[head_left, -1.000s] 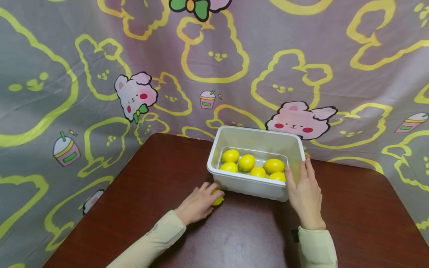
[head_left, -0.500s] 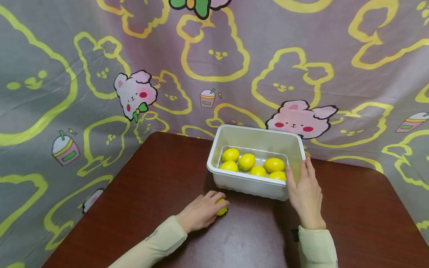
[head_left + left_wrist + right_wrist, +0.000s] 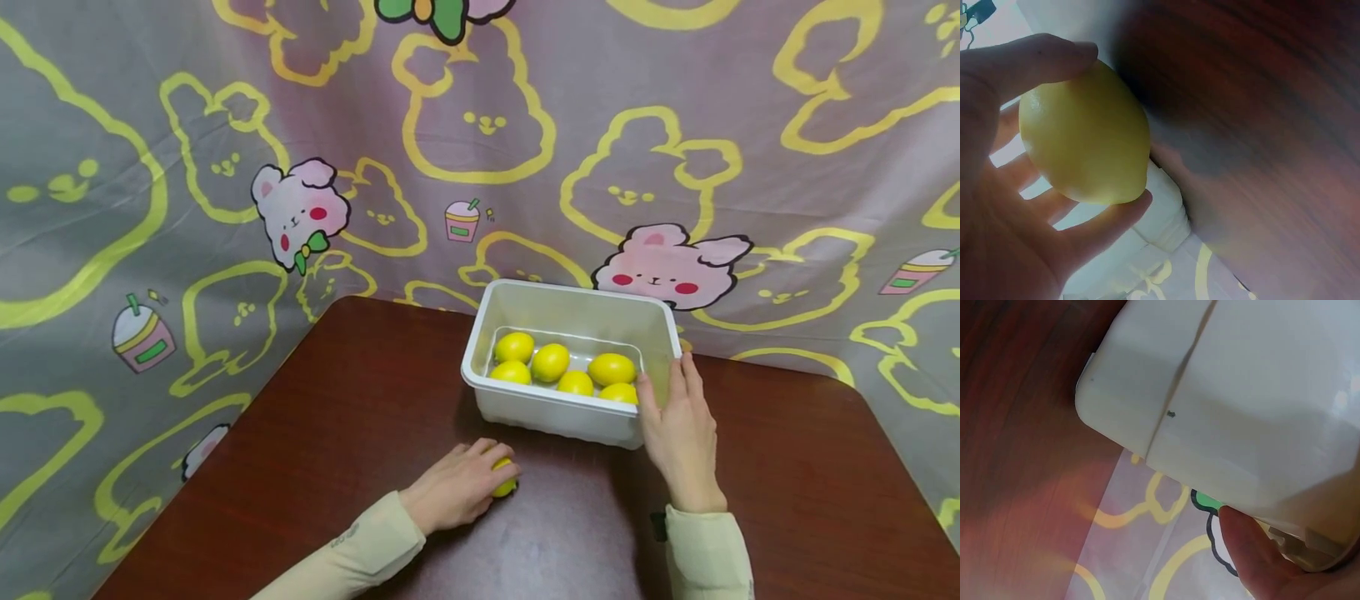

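Observation:
In the head view my left hand holds a yellow lemon low over the table, just in front of the bin. The left wrist view shows the lemon held between thumb and curled fingers, near the wood surface. A white rectangular plastic bin stands at the table's back, with several lemons on its floor. At its right end my right hand rests on the wall and rim, fingers extended. A fingertip touches the edge of the bin in the right wrist view.
A dark reddish-brown wooden table lies under everything. Behind it hangs a grey-pink curtain with yellow bear outlines, close to the bin's back side.
My left hand has drawn the lemon from beside the bin's front left corner toward me and slightly right. The right hand and the bin have stayed in place.

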Demonstrator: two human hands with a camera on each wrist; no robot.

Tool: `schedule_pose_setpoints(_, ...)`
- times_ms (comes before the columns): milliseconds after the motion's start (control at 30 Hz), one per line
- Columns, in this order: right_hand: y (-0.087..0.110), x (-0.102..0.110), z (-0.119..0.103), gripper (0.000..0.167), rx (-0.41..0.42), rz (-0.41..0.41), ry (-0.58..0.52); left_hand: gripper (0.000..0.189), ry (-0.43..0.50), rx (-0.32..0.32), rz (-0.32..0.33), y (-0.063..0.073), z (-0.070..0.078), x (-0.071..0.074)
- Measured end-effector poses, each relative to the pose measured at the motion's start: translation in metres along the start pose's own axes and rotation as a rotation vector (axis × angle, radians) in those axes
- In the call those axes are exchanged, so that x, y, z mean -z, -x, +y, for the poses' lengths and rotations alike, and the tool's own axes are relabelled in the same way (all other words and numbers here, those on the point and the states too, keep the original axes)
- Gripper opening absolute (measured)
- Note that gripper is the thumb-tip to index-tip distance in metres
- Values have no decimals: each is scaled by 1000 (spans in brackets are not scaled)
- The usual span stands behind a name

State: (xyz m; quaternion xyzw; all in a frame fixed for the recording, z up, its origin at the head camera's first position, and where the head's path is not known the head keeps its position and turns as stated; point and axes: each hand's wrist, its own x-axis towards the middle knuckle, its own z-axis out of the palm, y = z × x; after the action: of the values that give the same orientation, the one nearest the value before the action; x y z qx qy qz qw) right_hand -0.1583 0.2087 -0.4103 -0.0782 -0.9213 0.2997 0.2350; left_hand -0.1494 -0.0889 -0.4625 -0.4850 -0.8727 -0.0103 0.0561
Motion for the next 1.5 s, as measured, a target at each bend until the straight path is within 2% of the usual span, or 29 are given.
schedule_pose_setpoints(467, 0, -1, 1, 66, -16, -4, -2, 45, -41, -8, 43, -2, 1, 0)
schedule_pose_setpoints(733, 0, -1, 1, 66, -17, -8, -2, 45, -20, -19, 58, -3, -1, -2)
schedule_pose_setpoints(1000, 0, -1, 1, 66, -17, -2, -6, 55, 46, -10, 76, -2, -5, -3)
schedule_pose_setpoints(1500, 0, -2, 0, 65, -30, -5, 4, 54, 14, -6, 68, -5, -7, -1)
